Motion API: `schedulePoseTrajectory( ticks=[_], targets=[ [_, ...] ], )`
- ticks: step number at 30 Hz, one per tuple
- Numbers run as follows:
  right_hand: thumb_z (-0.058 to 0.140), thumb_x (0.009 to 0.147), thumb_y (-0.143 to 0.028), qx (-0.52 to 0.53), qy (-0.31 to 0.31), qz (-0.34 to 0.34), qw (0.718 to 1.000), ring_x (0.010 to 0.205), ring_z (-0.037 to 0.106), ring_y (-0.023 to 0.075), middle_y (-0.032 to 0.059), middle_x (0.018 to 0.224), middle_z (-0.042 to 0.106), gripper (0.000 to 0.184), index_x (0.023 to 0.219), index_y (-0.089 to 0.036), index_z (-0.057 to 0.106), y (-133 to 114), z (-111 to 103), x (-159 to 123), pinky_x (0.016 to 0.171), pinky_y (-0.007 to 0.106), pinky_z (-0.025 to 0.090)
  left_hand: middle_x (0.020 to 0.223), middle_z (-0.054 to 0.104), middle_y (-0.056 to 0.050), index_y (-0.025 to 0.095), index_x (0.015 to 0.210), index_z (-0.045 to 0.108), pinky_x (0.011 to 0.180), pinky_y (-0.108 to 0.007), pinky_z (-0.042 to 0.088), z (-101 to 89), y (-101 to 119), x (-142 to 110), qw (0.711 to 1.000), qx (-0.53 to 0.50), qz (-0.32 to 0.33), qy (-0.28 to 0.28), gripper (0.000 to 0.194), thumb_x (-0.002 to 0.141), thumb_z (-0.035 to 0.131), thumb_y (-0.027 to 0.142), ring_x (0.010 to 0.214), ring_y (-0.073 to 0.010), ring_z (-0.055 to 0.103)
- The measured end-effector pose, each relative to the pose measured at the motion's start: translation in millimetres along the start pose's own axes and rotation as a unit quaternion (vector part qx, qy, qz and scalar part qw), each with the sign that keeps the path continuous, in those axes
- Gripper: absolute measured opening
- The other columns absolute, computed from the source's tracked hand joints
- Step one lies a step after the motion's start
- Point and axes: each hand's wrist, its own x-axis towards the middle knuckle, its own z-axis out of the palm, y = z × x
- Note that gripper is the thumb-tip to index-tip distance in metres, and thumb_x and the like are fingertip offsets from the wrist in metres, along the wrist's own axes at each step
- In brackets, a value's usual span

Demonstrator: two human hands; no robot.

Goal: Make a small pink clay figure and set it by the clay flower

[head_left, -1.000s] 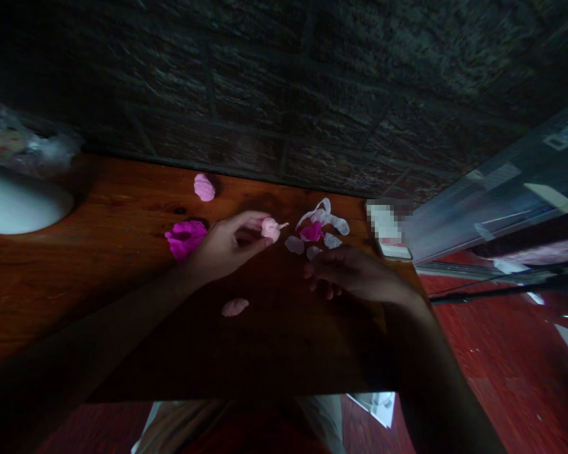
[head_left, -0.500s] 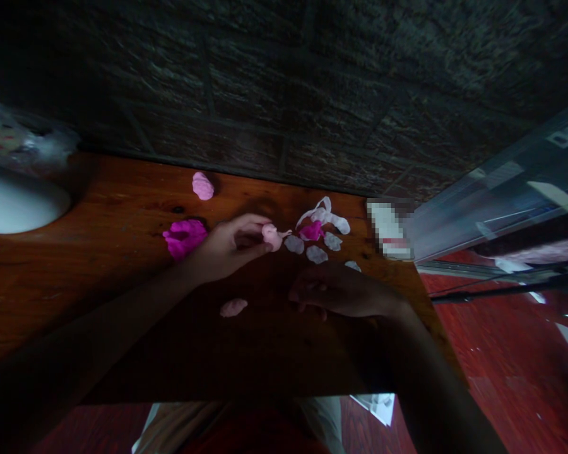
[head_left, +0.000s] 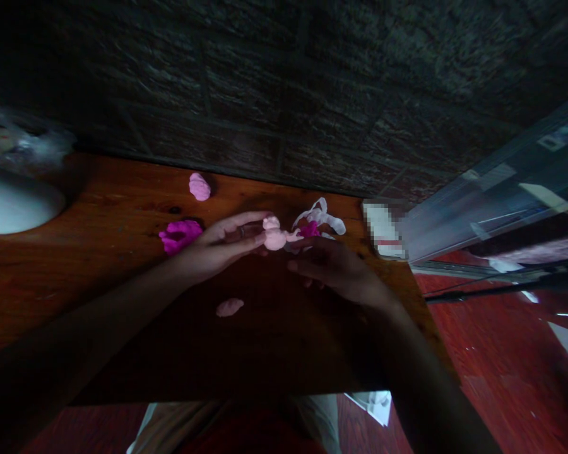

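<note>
Our left hand (head_left: 220, 243) pinches a small pale pink figure (head_left: 275, 238) between thumb and fingertips, holding it over the middle of the wooden table (head_left: 108, 214). Our right hand (head_left: 341, 268) hangs just beside it, fingers loosely bent and thumb a little apart from the index finger; we cannot tell whether that index finger touches the thin stalk sticking out of the figure's right side. The wood runs back to a dark stone-block wall (head_left: 246, 107), and its right edge drops off near our right forearm to a red floor (head_left: 492, 353). Between our hands and the front edge we have a shadowed stretch of wood, with one pink lump (head_left: 230, 308) lying on it; more room opens left of the crumpled magenta piece (head_left: 180, 236), which lies near our left wrist. A second, knobbly lump (head_left: 199, 187) sits close to the wall. Beyond our right hand we see curling white strips (head_left: 330, 220), thin and limp, beside a small magenta scrap (head_left: 310, 229). The figure looks matte and soft-surfaced, a round body under a smaller knob. At far left, a smooth white rounded object (head_left: 21, 200) stands before crinkled clear plastic (head_left: 33, 145).
</note>
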Motion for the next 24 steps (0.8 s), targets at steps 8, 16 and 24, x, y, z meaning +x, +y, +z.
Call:
schedulePoseTrajectory(
  ticks=[8, 16, 24],
  targets=[
    [0.087, 0.077, -0.033, 0.133, 0.038, -0.073, 0.988, 0.061, 0.063, 0.0079, -0.0012, 0.095, 0.075, 0.04, 0.112, -0.026, 0.069, 7.5, 21.5, 6.7, 0.053, 0.022, 0.052, 0.127, 0.076, -0.007, 0.024, 0.121, 0.075, 0.105, -0.036, 0.056, 2.1, -0.1, -4.0, 0.999, -0.006, 0.02, -0.043, 0.044, 0.079, 0.088, 0.027, 0.12, -0.0233, 0.071],
    [0.086, 0.077, -0.046, 0.109, 0.089, -0.05, 0.989, 0.058, 0.064, 0.0089, -0.0008, 0.088, 0.073, 0.06, 0.126, -0.023, 0.061, 5.7, 24.2, 7.7, 0.048, 0.021, 0.046, 0.119, 0.077, -0.008, 0.019, 0.116, 0.074, 0.088, -0.03, 0.059, 2.3, 3.5, -5.8, 0.997, -0.031, 0.037, -0.057, 0.037, 0.082, 0.085, 0.025, 0.102, -0.0193, 0.074],
    [0.087, 0.081, -0.035, -0.202, -0.043, -0.133, 0.969, 0.086, 0.074, 0.0197, 0.0066, 0.11, 0.077, 0.045, 0.121, -0.023, 0.071, 13.8, 54.5, -2.9, 0.075, 0.033, 0.059, 0.115, 0.074, -0.008, 0.016, 0.109, 0.067, 0.085, -0.03, 0.058, -16.1, 2.9, 6.1, 0.985, 0.094, 0.146, 0.02, 0.035, 0.078, 0.083, 0.023, 0.102, -0.0191, 0.071]
  ],
)
